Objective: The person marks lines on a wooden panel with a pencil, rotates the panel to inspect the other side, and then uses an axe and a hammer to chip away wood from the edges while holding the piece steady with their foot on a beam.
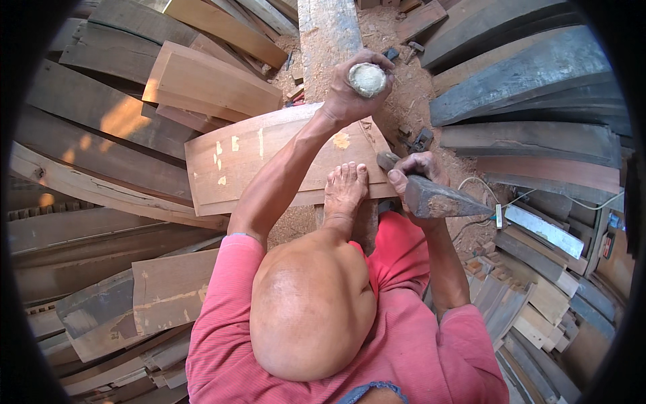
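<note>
My left hand (343, 94) is closed round the handle of a chisel (367, 80), held upright above the far edge of a reddish-brown board. The handle's round, pale, frayed end faces up; the blade is hidden below the hand. My right hand (418, 176) grips a dark, worn wooden mallet (447, 200) near the board's right end. Its thick, tapering body points to the right, and a blunt end sticks out left of the fingers. Pale patches mark the face of the board (282, 155). My bare foot (346, 185) presses on its near right part.
Curved planks (208, 81) lie stacked on the left, with dark timbers (525, 74) on the right. A long narrow plank (330, 27) runs away at the far side. Wood shavings (397, 87) cover the floor. A thin cable (481, 183) lies right of the mallet.
</note>
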Motion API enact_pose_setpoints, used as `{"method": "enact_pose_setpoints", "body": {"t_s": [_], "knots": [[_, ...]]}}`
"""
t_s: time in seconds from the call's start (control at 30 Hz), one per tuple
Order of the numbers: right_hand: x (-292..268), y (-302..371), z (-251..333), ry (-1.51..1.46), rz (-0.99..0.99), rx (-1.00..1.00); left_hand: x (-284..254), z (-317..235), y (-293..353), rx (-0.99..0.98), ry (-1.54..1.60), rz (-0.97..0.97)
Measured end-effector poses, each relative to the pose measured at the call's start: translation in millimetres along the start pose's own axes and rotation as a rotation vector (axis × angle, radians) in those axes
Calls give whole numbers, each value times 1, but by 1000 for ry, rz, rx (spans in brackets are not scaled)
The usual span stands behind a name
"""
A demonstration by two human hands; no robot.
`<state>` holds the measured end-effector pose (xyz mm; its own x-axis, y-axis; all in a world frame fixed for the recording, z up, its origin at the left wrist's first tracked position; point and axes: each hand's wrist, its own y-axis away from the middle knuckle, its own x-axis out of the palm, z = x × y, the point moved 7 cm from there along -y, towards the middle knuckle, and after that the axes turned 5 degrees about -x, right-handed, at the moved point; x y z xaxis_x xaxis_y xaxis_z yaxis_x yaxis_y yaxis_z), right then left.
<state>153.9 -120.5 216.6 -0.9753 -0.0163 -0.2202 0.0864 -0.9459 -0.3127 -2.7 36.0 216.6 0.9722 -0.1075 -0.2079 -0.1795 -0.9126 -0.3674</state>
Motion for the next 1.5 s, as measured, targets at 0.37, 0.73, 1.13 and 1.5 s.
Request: {"method": "enact_pose_setpoints", "body": {"t_s": [0.37,0.73,1.13,1.5], "knots": [[-2,-6,-8,-76,-91,35,19,38,-5,-59,62,27],[-7,-17,-8,98,-87,4,1,35,-7,-147,51,19],[-4,-17,-12,84,-76,50,0,41,-7,-77,56,31],[-11,-12,-21,56,-126,36,5,52,3,-272,-722,497]]}}
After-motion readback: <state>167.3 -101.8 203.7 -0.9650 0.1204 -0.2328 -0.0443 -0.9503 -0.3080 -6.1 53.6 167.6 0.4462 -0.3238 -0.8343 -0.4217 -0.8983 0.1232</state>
